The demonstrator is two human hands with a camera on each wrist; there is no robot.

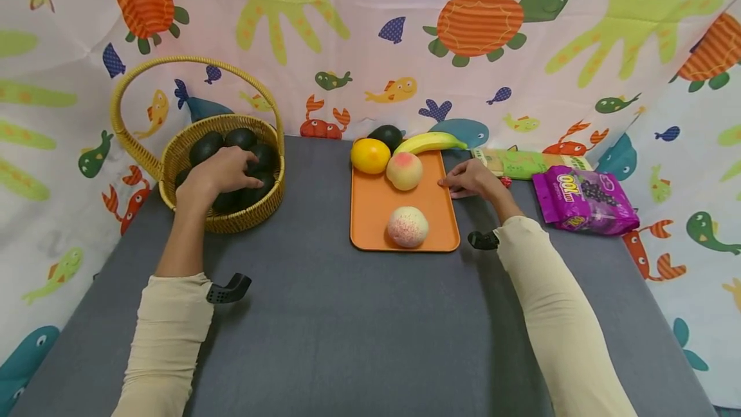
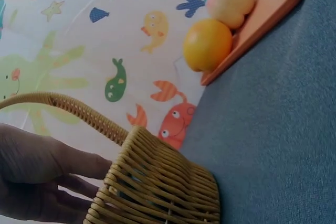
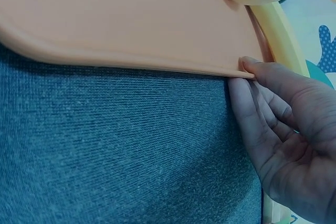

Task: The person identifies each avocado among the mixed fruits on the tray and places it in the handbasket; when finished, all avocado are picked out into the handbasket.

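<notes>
My left hand [image 1: 222, 172] reaches into a yellow woven basket [image 1: 249, 216] at the left, resting over several dark avocados [image 1: 206, 147]. Its thumb and fingers are spread apart; in the left wrist view, the basket's wall [image 2: 163, 177] partly hides them. Between thumb and fingers, my right hand [image 1: 471, 179] pinches the right rim of an orange tray [image 1: 370, 217]; the right wrist view shows the thumb above this tray edge [image 3: 173, 71]. On the tray are a peach [image 1: 404, 170] and a speckled peach [image 1: 408, 227]. A yellow-orange fruit [image 1: 370, 156] sits at its back left corner.
Behind the tray lie a banana [image 1: 431, 141] and a dark avocado [image 1: 386, 136]. A purple grape-print packet [image 1: 587, 200] and a green packet [image 1: 529, 163] are at the right. The basket's tall handle [image 1: 199, 60] arches above it. A patterned cloth [image 1: 359, 24] hangs behind the grey table [image 1: 347, 327].
</notes>
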